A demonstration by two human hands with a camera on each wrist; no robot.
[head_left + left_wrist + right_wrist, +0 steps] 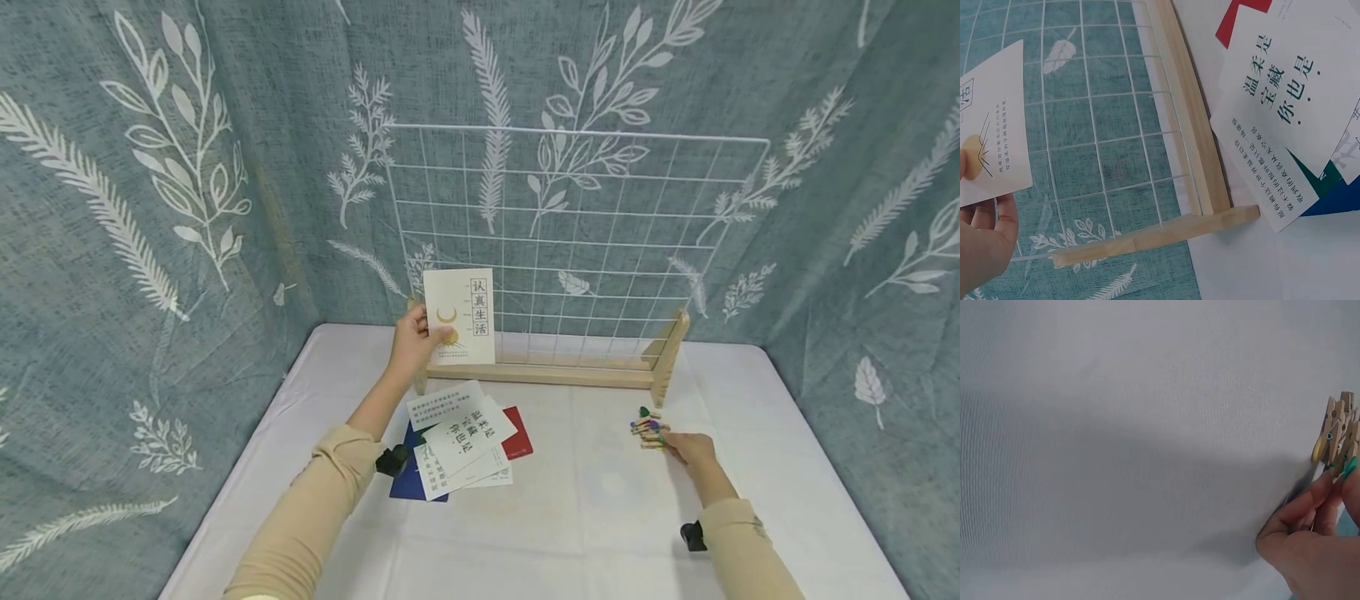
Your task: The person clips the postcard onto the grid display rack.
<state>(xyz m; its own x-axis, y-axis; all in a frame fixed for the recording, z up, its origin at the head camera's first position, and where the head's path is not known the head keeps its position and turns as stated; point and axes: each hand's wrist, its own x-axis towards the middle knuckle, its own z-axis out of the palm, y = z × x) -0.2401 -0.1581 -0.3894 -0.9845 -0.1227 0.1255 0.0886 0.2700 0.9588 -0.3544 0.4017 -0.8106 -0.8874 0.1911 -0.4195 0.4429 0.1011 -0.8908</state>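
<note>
My left hand [414, 343] pinches a cream card [460, 316] with a gold moon and black characters, holding it upright against the lower left of the white wire grid [577, 242]. The same card [991, 128] shows in the left wrist view, thumb on its lower edge. The grid stands in a wooden base [555, 371]. My right hand [690, 448] reaches a small pile of wooden clothespins [648, 429] on the white cloth; its fingers [1300, 509] curl at the clothespins [1337, 439].
Several loose cards [461, 446], white, blue and red, lie overlapped on the white tablecloth [585, 517] in front of the base. Blue leaf-patterned curtains [150, 208] close in the table on three sides.
</note>
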